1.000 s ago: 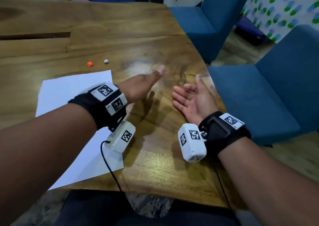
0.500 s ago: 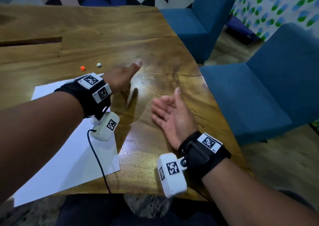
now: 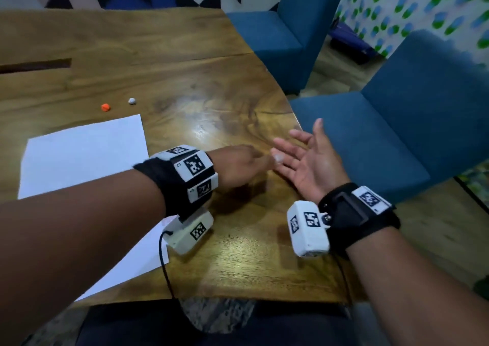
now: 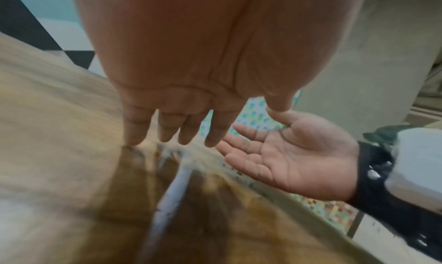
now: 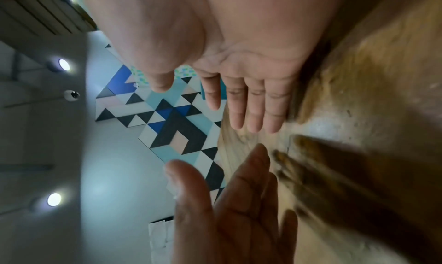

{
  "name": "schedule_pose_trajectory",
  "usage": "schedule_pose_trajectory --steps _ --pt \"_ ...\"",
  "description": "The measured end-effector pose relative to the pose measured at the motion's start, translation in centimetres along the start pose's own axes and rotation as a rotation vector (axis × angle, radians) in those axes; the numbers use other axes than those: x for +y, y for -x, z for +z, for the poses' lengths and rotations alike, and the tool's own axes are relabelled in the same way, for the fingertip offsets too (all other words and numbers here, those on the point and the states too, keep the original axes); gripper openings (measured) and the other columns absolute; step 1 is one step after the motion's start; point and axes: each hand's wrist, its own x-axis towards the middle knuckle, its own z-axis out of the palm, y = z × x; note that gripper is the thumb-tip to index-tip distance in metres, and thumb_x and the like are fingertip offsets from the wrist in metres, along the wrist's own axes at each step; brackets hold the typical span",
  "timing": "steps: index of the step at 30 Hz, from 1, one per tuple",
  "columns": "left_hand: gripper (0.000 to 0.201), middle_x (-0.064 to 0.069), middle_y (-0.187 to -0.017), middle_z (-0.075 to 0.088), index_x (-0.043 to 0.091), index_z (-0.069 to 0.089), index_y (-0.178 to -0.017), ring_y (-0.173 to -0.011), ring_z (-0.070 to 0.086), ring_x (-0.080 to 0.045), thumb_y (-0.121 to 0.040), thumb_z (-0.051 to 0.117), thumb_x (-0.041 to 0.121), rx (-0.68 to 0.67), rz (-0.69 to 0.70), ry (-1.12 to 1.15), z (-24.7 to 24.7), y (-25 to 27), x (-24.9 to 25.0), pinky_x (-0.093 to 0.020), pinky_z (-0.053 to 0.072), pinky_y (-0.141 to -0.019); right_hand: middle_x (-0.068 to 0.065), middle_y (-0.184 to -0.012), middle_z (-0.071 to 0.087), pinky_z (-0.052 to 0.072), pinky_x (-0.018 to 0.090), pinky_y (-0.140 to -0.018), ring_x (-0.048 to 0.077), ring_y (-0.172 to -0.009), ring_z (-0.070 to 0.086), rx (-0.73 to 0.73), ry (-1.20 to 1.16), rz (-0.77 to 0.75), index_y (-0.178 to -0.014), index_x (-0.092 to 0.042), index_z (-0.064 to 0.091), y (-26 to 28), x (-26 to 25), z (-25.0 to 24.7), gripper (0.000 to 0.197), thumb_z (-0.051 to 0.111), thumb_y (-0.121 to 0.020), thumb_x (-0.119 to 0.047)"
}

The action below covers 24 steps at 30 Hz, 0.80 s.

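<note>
Left hand (image 3: 238,165) swept rightward since before, fingertips now just beside the right hand (image 3: 309,160).
Both sets of fingers straight, holding nothing: left rakes the wooden table (image 3: 185,81), right lies palm-up at its edge, likely catching sweepings.

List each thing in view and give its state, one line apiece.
Left hand: fingers straight, tips down at the table, holding nothing.
Right hand: open, palm up, empty, at the table edge.
Paper: flat on the table, unfolded.
Orange bit: lying loose on the table.
White bit: lying loose, apart from the orange bit.
Near blue chair: empty.
Far blue chair: empty.
</note>
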Motion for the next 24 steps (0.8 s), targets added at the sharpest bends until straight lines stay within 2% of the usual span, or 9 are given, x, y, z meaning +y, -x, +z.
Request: schedule_pose_trajectory --steps 4,6,7,9,12,14,17,20,24 --pt "0.073 -0.014 -0.139 0.059 0.015 0.061 -0.130 -0.122 0.056 -0.027 -0.099 0.022 0.068 0.136 0.065 -0.006 -1.6 -0.5 -0.8 -0.039 0.042 -0.107 0.026 -0.128 0.063 0.051 0.054 -0.090 0.041 -0.113 0.063 -0.236 0.060 0.174 -0.128 -0.014 0.052 4.4 0.5 -2.4 0.071 0.034 -0.092 -0.072" --pt "0.089 -0.020 -0.144 0.053 0.012 0.061 -0.126 -0.126 0.050 -0.031 -0.091 0.014 0.080 0.150 0.010 -0.102 -2.1 -1.1 -2.1 -0.043 0.038 -0.110 0.029 -0.130 0.060 0.048 0.057 -0.094 0.046 -0.116 0.060 -0.379 0.132 0.324 -0.131 -0.013 0.050 6.5 1.6 -3.8 0.072 0.032 -0.092 -0.071" --pt "0.098 -0.021 -0.149 0.047 0.012 0.058 -0.134 -0.135 0.043 -0.033 -0.088 0.011 0.085 0.120 -0.030 -0.165 -1.9 -1.3 -2.6 -0.047 0.033 -0.115 0.028 -0.130 0.061 0.046 0.058 -0.097 0.046 -0.118 0.060 -0.424 0.187 0.387 -0.133 -0.013 0.049 7.1 2.2 -4.5 0.071 0.031 -0.093 -0.069" --pt "0.103 -0.018 -0.155 0.040 0.017 0.051 -0.146 -0.144 0.031 -0.037 -0.081 0.009 0.085 0.064 -0.077 -0.290 -0.8 -1.6 -3.0 -0.054 0.026 -0.118 0.025 -0.128 0.064 0.045 0.057 -0.102 0.044 -0.118 0.062 -0.434 0.278 0.441 -0.133 -0.010 0.047 7.0 2.6 -5.4 0.069 0.032 -0.094 -0.065" --pt "0.116 -0.021 -0.155 0.034 0.015 0.049 -0.142 -0.143 0.027 -0.039 -0.069 0.001 0.091 0.042 -0.042 -0.348 1.0 -1.5 -2.3 -0.061 0.028 -0.114 0.027 -0.125 0.065 0.051 0.051 -0.095 0.043 -0.115 0.064 -0.374 0.285 0.388 -0.129 -0.009 0.047 4.1 1.2 -5.7 0.065 0.035 -0.094 -0.063" --pt "0.092 -0.024 -0.163 0.018 0.015 0.043 -0.146 -0.151 0.014 -0.041 -0.090 0.010 0.081 -0.062 -0.028 -0.328 1.8 -0.6 -0.7 -0.062 0.022 -0.118 0.027 -0.124 0.066 0.057 0.046 -0.090 0.041 -0.113 0.066 -0.313 0.280 0.304 -0.124 -0.010 0.048 1.5 -0.3 -5.3 0.063 0.036 -0.094 -0.064" --pt "0.061 -0.023 -0.167 0.011 0.016 0.037 -0.154 -0.156 0.000 -0.034 -0.107 0.025 0.053 -0.125 -0.020 -0.245 2.3 0.4 0.9 -0.046 0.009 -0.124 0.027 -0.123 0.066 0.058 0.044 -0.088 0.037 -0.109 0.069 -0.210 0.286 0.180 -0.119 -0.010 0.051 -1.1 -2.4 -4.1 0.061 0.038 -0.095 -0.065" --pt "0.061 -0.014 -0.167 0.018 0.018 0.040 -0.152 -0.154 0.018 -0.028 -0.104 0.039 0.054 -0.035 -0.025 -0.165 1.8 0.6 0.0 -0.041 0.022 -0.122 0.024 -0.123 0.067 0.054 0.048 -0.095 0.036 -0.109 0.069 -0.161 0.247 0.093 -0.120 -0.011 0.053 -1.3 -3.7 -3.4 0.063 0.038 -0.094 -0.066" --pt "0.067 -0.010 -0.169 0.011 0.021 0.032 -0.157 -0.154 0.017 -0.028 -0.101 0.046 0.056 0.092 -0.090 -0.244 0.4 0.2 -1.8 -0.052 0.026 -0.121 0.027 -0.126 0.064 0.050 0.051 -0.094 0.044 -0.116 0.062 -0.382 0.204 0.229 -0.125 -0.010 0.052 2.5 -1.6 -4.2 0.066 0.035 -0.095 -0.066"
